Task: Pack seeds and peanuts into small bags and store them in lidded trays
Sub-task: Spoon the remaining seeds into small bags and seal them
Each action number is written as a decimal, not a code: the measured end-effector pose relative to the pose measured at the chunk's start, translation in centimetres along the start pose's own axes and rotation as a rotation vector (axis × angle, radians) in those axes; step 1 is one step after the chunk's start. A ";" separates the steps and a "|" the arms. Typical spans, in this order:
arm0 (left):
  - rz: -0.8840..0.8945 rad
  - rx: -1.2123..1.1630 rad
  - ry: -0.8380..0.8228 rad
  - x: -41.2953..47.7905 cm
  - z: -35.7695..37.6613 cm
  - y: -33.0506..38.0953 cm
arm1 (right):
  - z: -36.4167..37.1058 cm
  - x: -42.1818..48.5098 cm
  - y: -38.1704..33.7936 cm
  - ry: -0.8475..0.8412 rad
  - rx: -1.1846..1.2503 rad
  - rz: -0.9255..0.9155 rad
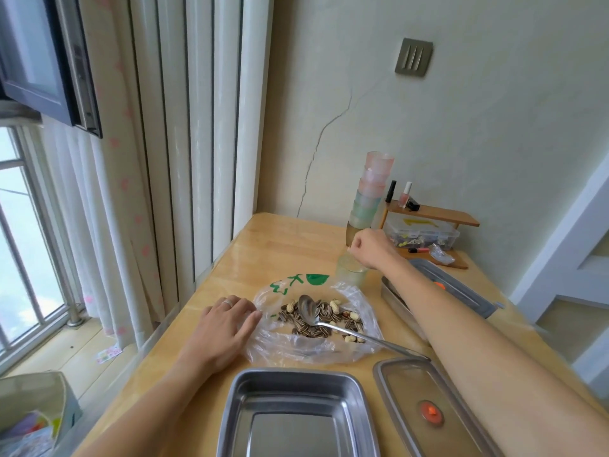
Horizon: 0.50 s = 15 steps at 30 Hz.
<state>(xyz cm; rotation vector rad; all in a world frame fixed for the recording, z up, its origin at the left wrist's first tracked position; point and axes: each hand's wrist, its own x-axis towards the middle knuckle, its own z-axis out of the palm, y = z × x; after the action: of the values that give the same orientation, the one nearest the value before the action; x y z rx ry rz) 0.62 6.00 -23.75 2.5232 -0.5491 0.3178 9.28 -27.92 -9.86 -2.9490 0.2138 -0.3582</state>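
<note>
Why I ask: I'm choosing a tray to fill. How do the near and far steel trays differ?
The near tray is open and empty, its lid lying beside it; the far tray wears a second lid. The near tray is unobstructed; the right arm crosses the far tray. Both are rectangular steel.

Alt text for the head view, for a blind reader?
A left hand rests on a plastic bag holding seeds, peanuts and a spoon; the right hand is by stacked cups. An empty tray and lid lie nearest.
</note>
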 end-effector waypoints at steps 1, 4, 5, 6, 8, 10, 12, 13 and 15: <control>-0.003 -0.007 -0.004 0.0 0.0 -0.1 | -0.3 -0.9 0.1 0.071 0.039 -0.003; -0.036 -0.057 0.011 -0.2 -0.1 -0.1 | -0.5 -4.6 -0.3 0.284 0.285 -0.022; -0.061 -0.050 0.004 -0.2 0.0 0.0 | -0.5 -6.3 -0.8 0.318 0.391 -0.021; -0.084 -0.026 -0.021 -0.3 0.1 0.1 | -0.4 -8.2 -1.4 0.330 0.492 -0.016; -0.110 0.029 -0.104 -0.4 0.2 0.3 | 0.0 -11.9 -2.9 0.266 0.701 0.025; -0.120 0.047 -0.167 -0.5 0.2 0.4 | 0.8 -14.8 -4.2 0.180 0.877 0.068; -0.134 0.030 -0.179 -0.4 0.0 0.4 | 2.0 -16.2 -5.1 0.123 1.002 0.073; -0.137 0.017 -0.169 -0.4 -0.1 0.4 | 2.6 -16.6 -5.3 0.096 1.051 0.068; -0.134 -0.025 -0.101 -0.4 -0.2 0.4 | 3.9 -17.0 -5.8 0.050 1.119 0.056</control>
<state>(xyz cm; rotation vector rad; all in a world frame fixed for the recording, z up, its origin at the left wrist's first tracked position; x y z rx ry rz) 0.10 5.94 -23.52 2.5471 -0.4163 0.1334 -5.40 -18.95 -16.35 -1.8302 0.0584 -0.3730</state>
